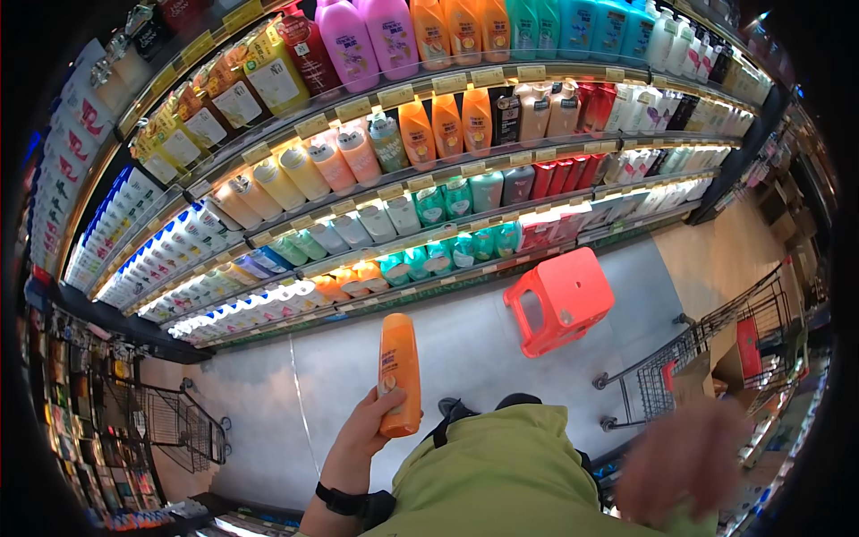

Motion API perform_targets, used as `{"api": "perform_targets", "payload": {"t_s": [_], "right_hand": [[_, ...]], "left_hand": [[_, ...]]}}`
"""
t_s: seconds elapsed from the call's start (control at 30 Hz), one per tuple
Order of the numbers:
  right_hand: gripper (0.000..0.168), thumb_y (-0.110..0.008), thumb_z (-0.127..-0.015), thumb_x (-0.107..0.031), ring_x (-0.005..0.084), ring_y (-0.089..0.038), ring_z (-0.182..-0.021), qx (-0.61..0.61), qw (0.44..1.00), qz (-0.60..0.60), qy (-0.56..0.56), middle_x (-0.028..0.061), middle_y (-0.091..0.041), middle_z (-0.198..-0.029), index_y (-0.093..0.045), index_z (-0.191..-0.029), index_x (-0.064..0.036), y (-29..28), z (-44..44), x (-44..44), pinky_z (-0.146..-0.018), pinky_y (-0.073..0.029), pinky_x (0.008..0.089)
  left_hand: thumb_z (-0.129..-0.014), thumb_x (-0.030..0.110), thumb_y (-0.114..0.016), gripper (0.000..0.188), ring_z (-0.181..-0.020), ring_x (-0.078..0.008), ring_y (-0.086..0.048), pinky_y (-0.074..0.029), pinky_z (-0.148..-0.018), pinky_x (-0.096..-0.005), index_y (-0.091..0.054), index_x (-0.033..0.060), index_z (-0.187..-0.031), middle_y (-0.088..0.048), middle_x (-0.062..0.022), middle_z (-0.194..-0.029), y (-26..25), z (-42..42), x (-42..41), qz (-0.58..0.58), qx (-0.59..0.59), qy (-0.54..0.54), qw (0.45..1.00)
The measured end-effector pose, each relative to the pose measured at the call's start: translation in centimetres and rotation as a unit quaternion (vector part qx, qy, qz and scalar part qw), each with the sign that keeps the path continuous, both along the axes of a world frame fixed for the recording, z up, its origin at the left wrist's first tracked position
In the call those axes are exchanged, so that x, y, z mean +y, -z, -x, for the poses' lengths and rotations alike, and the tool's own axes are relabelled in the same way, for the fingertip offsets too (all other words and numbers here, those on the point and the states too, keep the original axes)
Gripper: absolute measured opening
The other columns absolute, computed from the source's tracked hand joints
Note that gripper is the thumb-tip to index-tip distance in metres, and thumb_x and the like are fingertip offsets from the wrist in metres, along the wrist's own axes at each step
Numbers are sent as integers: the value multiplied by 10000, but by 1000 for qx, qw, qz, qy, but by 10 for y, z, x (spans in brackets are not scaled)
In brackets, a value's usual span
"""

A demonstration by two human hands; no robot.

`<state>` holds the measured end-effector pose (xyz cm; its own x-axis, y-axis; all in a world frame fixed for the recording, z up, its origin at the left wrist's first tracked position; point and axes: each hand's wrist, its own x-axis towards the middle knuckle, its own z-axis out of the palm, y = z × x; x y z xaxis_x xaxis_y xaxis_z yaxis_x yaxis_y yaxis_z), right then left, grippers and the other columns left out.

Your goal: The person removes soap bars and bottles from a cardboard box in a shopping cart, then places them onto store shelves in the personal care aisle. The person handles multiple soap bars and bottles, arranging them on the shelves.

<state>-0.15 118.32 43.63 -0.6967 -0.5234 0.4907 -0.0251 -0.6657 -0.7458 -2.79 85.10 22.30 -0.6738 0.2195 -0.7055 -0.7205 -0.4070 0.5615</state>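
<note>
My left hand (376,416) is closed around the lower part of an orange shampoo bottle (400,366), which stands nearly upright in front of my body with its cap end away from me. A dark band circles that wrist. At the lower right my right hand (681,456) is blurred, and its fingers cannot be made out. Ahead of me, similar orange bottles (476,127) stand in rows on the shelves, between green-grey and black bottles on one level and beside purple bottles (345,43) on the top one.
A red plastic stool (574,295) stands on the grey floor between me and the shelving. To the right is a shopping cart (654,382) holding open cardboard boxes (694,376); another cart (178,423) is at the left. Price labels line the shelf edges (449,82).
</note>
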Motion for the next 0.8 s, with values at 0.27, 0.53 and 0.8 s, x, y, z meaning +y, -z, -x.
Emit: {"api": "perform_targets", "payload": {"t_s": [0.27, 0.53, 0.8], "right_hand": [[41, -561, -859, 25, 325, -618, -812, 90, 977, 183, -57, 225, -593, -996, -563, -900, 15, -25, -31, 32, -661, -583, 365], [67, -535, -872, 59, 347, -623, -735, -48, 982, 111, -142, 261, -585, -888, -521, -830, 8, -39, -80, 114, -667, -583, 380], [96, -520, -860, 86, 364, -609, -717, -58, 966, 229, -110, 294, -563, -951, -485, -896, 4, -18, -135, 151, -654, -571, 411]], "left_hand": [[-862, 173, -632, 470, -845, -304, -642, -554, -733, -405, -408, -8, -1233, -583, -150, -1007, 5, -35, 33, -24, -4, -51, 998], [-855, 205, -648, 483, -869, -297, -636, -552, -761, -405, -420, -6, -1225, -583, -147, -1015, -1, -71, 118, -27, 17, -22, 999], [-854, 212, -654, 527, -899, -311, -628, -548, -803, -422, -405, 8, -1272, -567, -152, -1072, 3, -121, 184, -18, -10, -12, 1000]]}}
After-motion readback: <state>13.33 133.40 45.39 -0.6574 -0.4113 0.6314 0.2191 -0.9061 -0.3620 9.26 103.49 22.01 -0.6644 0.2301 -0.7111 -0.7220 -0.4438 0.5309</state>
